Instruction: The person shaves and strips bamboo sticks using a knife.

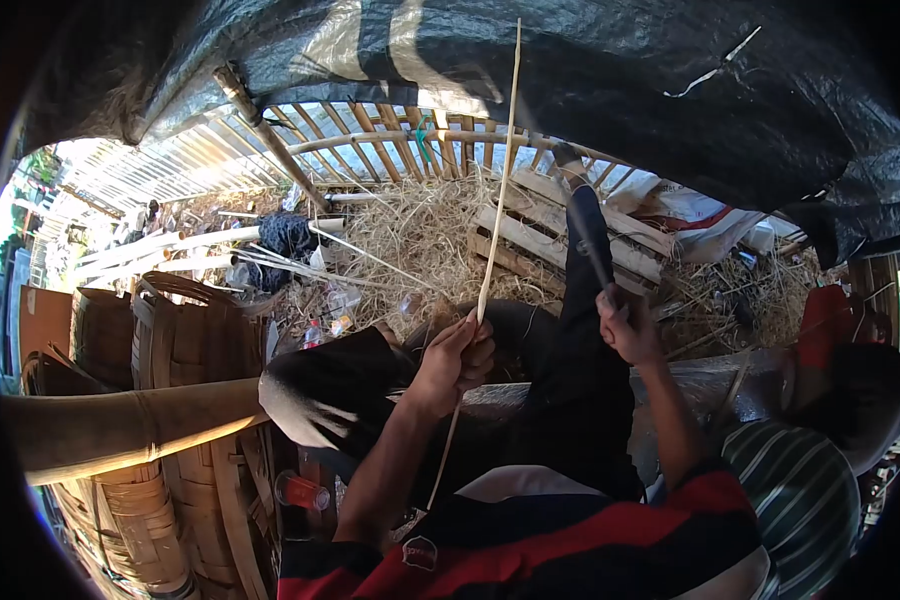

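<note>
My left hand [455, 352] is closed around a long, thin bamboo strip [503, 185]. The strip stands nearly upright, its pale tip reaching up in front of the dark tarp and its lower end running down past my wrist. To the right, my right hand [630, 328] is wrapped round the handle of a long knife [592, 245]. Its narrow dark blade points up and slightly left, over my outstretched leg [582, 290]. The blade is partly blurred and stands apart from the strip.
A thick bamboo pole [150, 428] juts in from the left above woven bamboo baskets [130, 530]. Shavings [390, 235] cover the ground ahead, with wooden slats [540, 235] among them. Black tarp [650, 90] hangs overhead. A person in striped cloth [795, 500] sits close at right.
</note>
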A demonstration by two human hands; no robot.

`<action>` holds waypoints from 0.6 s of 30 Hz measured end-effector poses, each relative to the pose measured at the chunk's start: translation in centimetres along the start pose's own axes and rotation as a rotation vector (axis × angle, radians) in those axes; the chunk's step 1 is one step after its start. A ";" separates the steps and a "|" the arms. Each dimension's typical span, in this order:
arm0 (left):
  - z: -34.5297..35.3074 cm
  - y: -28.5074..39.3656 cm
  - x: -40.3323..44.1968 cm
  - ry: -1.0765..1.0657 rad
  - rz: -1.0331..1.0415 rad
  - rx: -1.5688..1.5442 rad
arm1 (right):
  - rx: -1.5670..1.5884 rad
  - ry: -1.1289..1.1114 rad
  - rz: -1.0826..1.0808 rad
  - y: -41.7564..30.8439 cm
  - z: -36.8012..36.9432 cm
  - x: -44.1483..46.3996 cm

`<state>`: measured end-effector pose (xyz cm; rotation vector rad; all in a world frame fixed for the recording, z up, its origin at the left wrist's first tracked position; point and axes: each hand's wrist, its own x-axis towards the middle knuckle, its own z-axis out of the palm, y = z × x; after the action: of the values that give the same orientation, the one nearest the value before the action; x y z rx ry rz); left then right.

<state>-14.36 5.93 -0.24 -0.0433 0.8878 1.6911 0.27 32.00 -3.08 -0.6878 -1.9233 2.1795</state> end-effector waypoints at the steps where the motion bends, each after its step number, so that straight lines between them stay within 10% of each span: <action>1: -0.2 0.0 0.0 -0.027 -0.020 -0.016 | -0.333 -0.008 -0.251 -1.2 1.7 0.4; 8: 0.5 0.3 -1.0 -0.018 -0.101 0.029 | -1.049 -0.247 -0.497 -5.6 7.0 2.5; 18: 0.9 -1.1 -1.1 0.244 0.045 0.318 | -1.199 -0.380 -0.488 -6.9 7.1 3.7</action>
<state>-12.68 5.60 0.36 -0.0147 1.3416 1.5882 -7.33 28.20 3.24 0.1612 -3.0799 0.7447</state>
